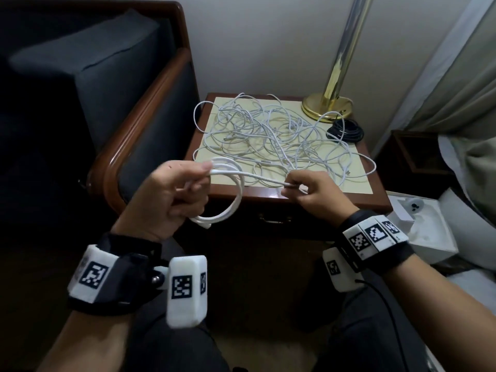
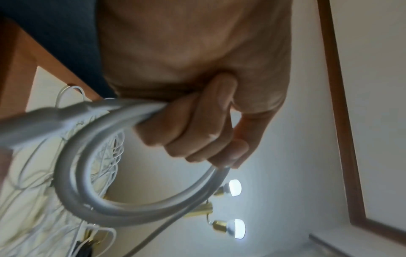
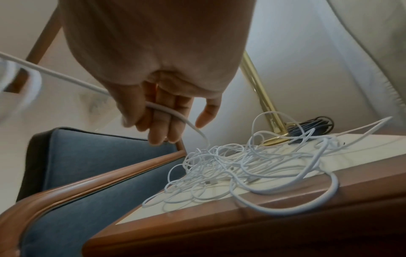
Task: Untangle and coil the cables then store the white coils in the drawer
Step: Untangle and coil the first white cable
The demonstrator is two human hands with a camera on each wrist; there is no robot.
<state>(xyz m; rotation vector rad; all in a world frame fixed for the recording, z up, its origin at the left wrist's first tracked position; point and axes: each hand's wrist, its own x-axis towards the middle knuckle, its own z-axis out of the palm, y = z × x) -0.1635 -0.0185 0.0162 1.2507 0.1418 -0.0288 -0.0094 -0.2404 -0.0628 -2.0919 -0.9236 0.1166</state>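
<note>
Holding a white coil (image 1: pixel 230 194) in curled fingers, the left hand (image 1: pixel 171 194) is near the nightstand (image 1: pixel 295 198); the right hand (image 1: pixel 311 191) pinches its free strand. Left wrist view: 4 fingers (image 2: pixel 197 132) wrap the loops (image 2: pixel 92 196). Right wrist view: fingers (image 3: pixel 162 121) curl on the strand (image 3: pixel 175 114) above the tangled cables (image 3: pixel 241 167).

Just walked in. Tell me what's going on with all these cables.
A person is coiling a white cable. The left hand grips the coil made so far, and the right hand pinches the straight run that feeds it. A tangle of white cables lies on the nightstand, with a coiled black cable by the brass lamp base. The drawer looks shut.
</note>
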